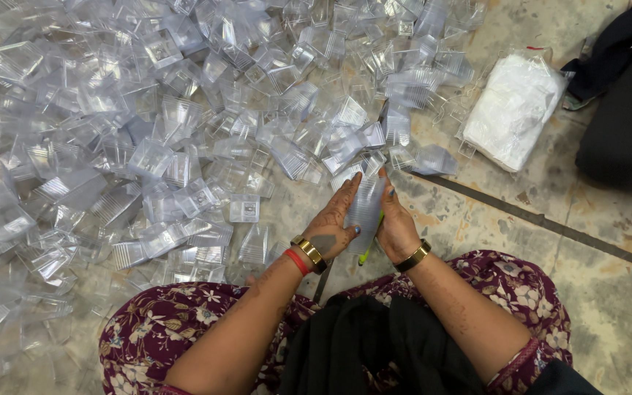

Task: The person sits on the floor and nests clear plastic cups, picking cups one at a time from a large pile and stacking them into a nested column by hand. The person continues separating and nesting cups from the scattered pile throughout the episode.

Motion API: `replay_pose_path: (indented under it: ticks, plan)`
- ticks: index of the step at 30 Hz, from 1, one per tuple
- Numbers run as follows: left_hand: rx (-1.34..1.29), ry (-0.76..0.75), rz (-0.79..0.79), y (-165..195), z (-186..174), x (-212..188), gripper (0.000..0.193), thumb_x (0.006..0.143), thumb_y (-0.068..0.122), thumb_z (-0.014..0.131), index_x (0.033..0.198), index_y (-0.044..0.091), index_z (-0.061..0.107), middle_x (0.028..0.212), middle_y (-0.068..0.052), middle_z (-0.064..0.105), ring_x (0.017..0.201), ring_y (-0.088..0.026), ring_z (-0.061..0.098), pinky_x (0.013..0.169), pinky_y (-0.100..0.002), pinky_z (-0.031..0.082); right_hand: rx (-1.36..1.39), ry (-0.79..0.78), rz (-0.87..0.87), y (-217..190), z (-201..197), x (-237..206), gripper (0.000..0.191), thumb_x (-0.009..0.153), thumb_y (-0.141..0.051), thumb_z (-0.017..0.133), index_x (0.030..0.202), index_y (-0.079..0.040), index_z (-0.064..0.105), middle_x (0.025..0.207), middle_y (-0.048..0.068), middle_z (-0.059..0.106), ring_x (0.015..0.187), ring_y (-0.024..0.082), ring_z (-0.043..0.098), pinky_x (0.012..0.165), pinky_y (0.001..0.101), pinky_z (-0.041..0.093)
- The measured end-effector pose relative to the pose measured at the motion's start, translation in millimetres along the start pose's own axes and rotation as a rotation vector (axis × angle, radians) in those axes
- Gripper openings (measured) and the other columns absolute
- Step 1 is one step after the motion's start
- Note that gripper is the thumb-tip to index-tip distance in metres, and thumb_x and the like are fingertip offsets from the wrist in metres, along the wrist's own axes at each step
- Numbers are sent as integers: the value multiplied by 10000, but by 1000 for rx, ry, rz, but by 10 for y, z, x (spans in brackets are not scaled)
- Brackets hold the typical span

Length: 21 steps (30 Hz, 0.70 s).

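My left hand [333, 219] and my right hand [396, 223] press from both sides on a stack of clear plastic pieces [366, 208], held upright just above my lap. A thin green tool [368, 249] sticks out below the stack by my right palm; which hand holds it I cannot tell. Both wrists wear gold bangles, the left also a red one. Straight ahead lies a big heap of clear plastic scoop-shaped pieces [184, 124], its near edge a little beyond my fingertips.
I sit on a stone tile floor [521, 219] with a dark joint line running to the right. A plastic bag of white material [512, 110] lies at the upper right. Another person's dark-clothed leg [623, 124] is at the far right edge.
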<state>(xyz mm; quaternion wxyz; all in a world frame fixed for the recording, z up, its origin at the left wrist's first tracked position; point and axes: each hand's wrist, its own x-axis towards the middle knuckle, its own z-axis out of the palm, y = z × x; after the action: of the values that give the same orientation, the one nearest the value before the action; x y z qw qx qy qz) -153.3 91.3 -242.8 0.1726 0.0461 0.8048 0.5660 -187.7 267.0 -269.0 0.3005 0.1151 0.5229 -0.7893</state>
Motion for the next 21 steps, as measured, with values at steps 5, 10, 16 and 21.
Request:
replay_pose_path:
  ticks: [5, 10, 16, 21]
  plan:
    - [34, -16, -125, -48, -28, 3, 1126, 793, -8, 670, 1629, 301, -19, 1687, -154, 214, 1513, -347, 307, 1203, -391, 336, -79, -61, 7, 45, -57, 28, 850, 934, -673, 441, 1641, -283, 175, 1670, 104, 243, 1539, 251, 198, 1225, 420, 193]
    - [2, 1, -131, -99, -53, 36, 1200, 752, 126, 784, 1626, 229, -32, 1665, -186, 254, 1479, -351, 366, 1180, -392, 372, -4, -81, 82, -27, -11, 3, 877, 917, -678, 445, 1660, -294, 181, 1555, 198, 349, 1434, 318, 329, 1182, 453, 294]
    - [-40, 87, -104, -103, -50, 31, 1254, 703, 239, 869, 1615, 172, 12, 1624, -202, 341, 1440, -332, 452, 1144, -386, 419, 11, -140, 112, -84, 13, -48, 895, 884, -686, 472, 1643, -312, 181, 1515, 168, 392, 1340, 292, 438, 1122, 462, 377]
    - [-147, 203, -17, 17, -181, -39, 1195, 699, 169, 811, 1641, 226, 78, 1611, -208, 407, 1407, -366, 508, 1134, -417, 452, 123, -227, -36, -139, -55, -26, 891, 1025, -679, 497, 1766, -244, 260, 1207, 46, 424, 1037, 192, 446, 976, 382, 436]
